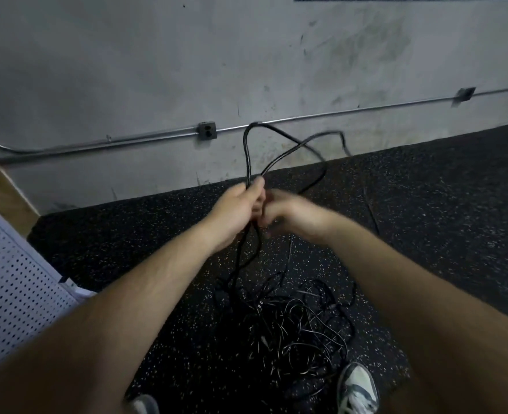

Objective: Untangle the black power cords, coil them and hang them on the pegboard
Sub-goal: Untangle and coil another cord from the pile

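Forearms point(133, 291) reach toward twelve o'clock, left hand point(240, 212) fisted round a raised loop of seemingly limp, light black cord point(247, 162), right hand point(288, 213) blurred beside it, grip unclear, the tangle point(291, 330) at six; best pinched just below the crossing.

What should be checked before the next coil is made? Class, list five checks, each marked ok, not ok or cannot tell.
1. Left hand grips the cord loop: ok.
2. Right hand holds it too: cannot tell, blurred.
3. Cord loop free of the tangled pile: not ok, strands run down into it.
4. Pegboard in sight: ok; hooks cannot tell.
5. Shoe clear of the pile: not ok, at its edge.
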Tool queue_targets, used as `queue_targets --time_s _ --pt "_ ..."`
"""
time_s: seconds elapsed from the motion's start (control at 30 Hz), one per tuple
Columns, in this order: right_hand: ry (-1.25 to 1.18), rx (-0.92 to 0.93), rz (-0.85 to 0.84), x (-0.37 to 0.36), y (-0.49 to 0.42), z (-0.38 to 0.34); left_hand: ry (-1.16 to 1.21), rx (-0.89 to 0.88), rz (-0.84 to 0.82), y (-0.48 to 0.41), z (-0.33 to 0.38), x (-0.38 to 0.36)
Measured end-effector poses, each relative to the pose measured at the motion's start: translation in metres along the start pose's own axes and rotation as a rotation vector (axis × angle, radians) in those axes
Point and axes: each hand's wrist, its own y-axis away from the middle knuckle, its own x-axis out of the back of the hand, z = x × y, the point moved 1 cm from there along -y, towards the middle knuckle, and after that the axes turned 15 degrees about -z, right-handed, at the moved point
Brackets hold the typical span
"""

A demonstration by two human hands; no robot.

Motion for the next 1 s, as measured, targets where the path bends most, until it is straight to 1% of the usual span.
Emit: queue_targets --time_s 0.03,0.07,0.1,0.17,0.2,0.27,0.33,0.43,0.47,0.53,0.57,0.6,0.67,0.7,0.8,0.83,0.87,0.93,0.97,1.0 --pt "0.085 -0.067 -0.062 -0.012 -0.002 0.009 0.090 -0.033 -0.021 -0.004 0.008 0.000" --pt "0.142 -0.095 -0.081 -0.023 -0.004 0.015 0.160 -0.060 -0.045 -0.009 0.015 0.000" --pt "0.154 -0.090 -0.066 -0.031 -0.008 0.019 0.203 -0.081 -0.054 -0.012 0.021 -0.001" --pt "0.159 -0.048 0.015 -0.041 -0.013 0.019 0.222 -0.105 -0.029 -0.016 0.028 0.001" --pt "0.206 -0.033 0.062 -0.041 -0.013 0.014 0.213 -0.110 0.002 -0.017 0.026 0.006" --pt "0.288 0.008 0.142 -0.037 -0.011 0.004 0.165 -0.058 0.022 -0.012 0.016 0.012" --pt "0.274 0.062 0.214 -0.032 -0.008 -0.010 0.148 0.007 -0.074 -0.001 0.003 0.012" --pt "0.151 0.121 0.341 -0.017 -0.007 -0.035 0.218 0.002 -0.252 0.018 -0.017 0.000" --pt "0.105 0.165 0.376 -0.011 -0.007 -0.045 0.127 0.020 -0.278 0.023 -0.025 -0.004" --pt "-0.016 0.260 0.436 -0.002 -0.008 -0.063 -0.254 0.069 -0.294 0.029 -0.038 -0.008" --pt "-0.070 0.291 0.456 0.002 -0.007 -0.069 -0.378 0.087 -0.278 0.030 -0.042 -0.008" --pt "-0.106 0.311 0.466 0.006 -0.006 -0.073 -0.415 0.096 -0.241 0.030 -0.042 -0.007" --pt "-0.142 0.312 0.434 0.011 -0.004 -0.070 -0.342 0.089 -0.153 0.029 -0.034 -0.003" --pt "-0.116 0.292 0.390 0.013 -0.003 -0.065 -0.282 0.072 -0.132 0.029 -0.028 -0.001" --pt "0.086 0.140 0.181 0.002 -0.006 -0.034 -0.162 0.012 -0.114 0.023 -0.014 0.004" --pt "0.106 0.091 0.142 -0.005 -0.009 -0.027 -0.141 -0.010 -0.110 0.021 -0.010 0.004" --pt "0.093 0.067 0.139 -0.010 -0.011 -0.022 -0.137 -0.031 -0.108 0.019 -0.006 0.004" --pt "0.062 0.081 0.198 -0.014 -0.011 -0.025 -0.149 -0.076 -0.118 0.016 -0.002 0.005" --pt "0.073 0.103 0.224 -0.013 -0.009 -0.030 -0.198 -0.089 -0.130 0.015 -0.003 0.008" --pt "0.070 0.135 0.241 -0.012 -0.006 -0.036 -0.295 -0.074 -0.143 0.015 -0.005 0.010"
